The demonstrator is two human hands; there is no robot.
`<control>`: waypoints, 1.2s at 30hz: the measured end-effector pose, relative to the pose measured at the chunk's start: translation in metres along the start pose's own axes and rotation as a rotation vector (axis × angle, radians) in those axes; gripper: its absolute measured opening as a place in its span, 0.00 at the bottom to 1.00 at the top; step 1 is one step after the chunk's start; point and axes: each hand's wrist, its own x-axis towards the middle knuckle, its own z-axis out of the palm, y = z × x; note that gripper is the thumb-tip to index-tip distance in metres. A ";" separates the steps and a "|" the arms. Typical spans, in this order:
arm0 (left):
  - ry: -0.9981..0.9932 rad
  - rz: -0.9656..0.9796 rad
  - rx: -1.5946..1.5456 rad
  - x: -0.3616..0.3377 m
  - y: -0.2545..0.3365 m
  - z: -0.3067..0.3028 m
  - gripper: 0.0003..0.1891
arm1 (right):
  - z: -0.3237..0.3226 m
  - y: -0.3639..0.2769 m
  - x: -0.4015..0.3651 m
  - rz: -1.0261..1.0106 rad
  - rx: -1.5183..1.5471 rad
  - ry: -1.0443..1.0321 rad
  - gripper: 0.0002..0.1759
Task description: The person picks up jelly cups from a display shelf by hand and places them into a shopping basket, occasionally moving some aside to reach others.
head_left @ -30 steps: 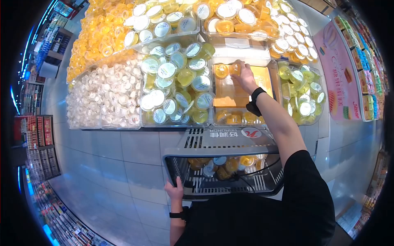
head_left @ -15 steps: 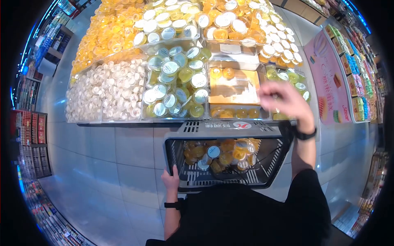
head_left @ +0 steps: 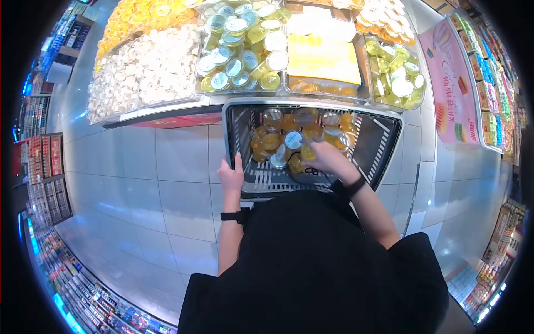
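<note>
In the head view, the left hand [head_left: 231, 177] has its fingers closed round the side of the basket [head_left: 368, 136]. The right hand [head_left: 329, 160] is inside, partly hiding orange cups [head_left: 271, 141]; I cannot tell its fingers' spread or hold.

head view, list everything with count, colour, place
Basket: one, grey, centre
Basket cups: many, orange, inside
Cord: one, black, inside basket
Bins: several, clear, ahead
Green cups: many, green, upper centre, right
White cups: many, white, upper left
Panel: one, yellow, between green cups
Orange cups: many, orange, back, below panel
Sign: one, pink, right
Shelves: several, multicoloured, both sides
Floor: one, grey, below
Shirt: one, black, worn
Wristbands: two, black, both wrists
Left hand: one, bare, basket's left rim
Right hand: one, bare, inside basket
</note>
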 end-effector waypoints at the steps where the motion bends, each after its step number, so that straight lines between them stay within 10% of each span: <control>1: -0.006 -0.001 0.014 0.000 -0.002 0.002 0.22 | 0.000 -0.010 0.008 0.033 0.011 0.020 0.34; 5: 0.015 0.043 0.017 -0.001 -0.003 0.002 0.19 | 0.101 0.040 0.075 -0.022 -0.540 0.184 0.25; 11: 0.020 0.058 -0.018 -0.001 0.003 -0.002 0.18 | 0.110 0.042 0.097 -0.014 -0.369 0.337 0.30; 16: -0.004 0.023 0.007 -0.001 0.004 -0.002 0.19 | 0.047 0.020 0.076 0.008 -0.171 -0.159 0.38; 22: -0.002 -0.012 0.037 -0.002 -0.009 0.003 0.22 | -0.117 -0.034 -0.013 -0.197 0.155 -0.294 0.43; 28: 0.004 0.028 0.044 0.001 -0.008 0.004 0.22 | -0.208 -0.004 -0.019 -0.398 0.369 0.117 0.43; 33: 0.007 0.002 0.011 -0.002 -0.003 0.003 0.21 | -0.268 0.030 0.035 0.217 0.170 0.233 0.43; 36: 0.015 0.002 0.011 0.000 0.000 0.003 0.19 | -0.258 0.107 0.112 0.211 0.046 0.331 0.46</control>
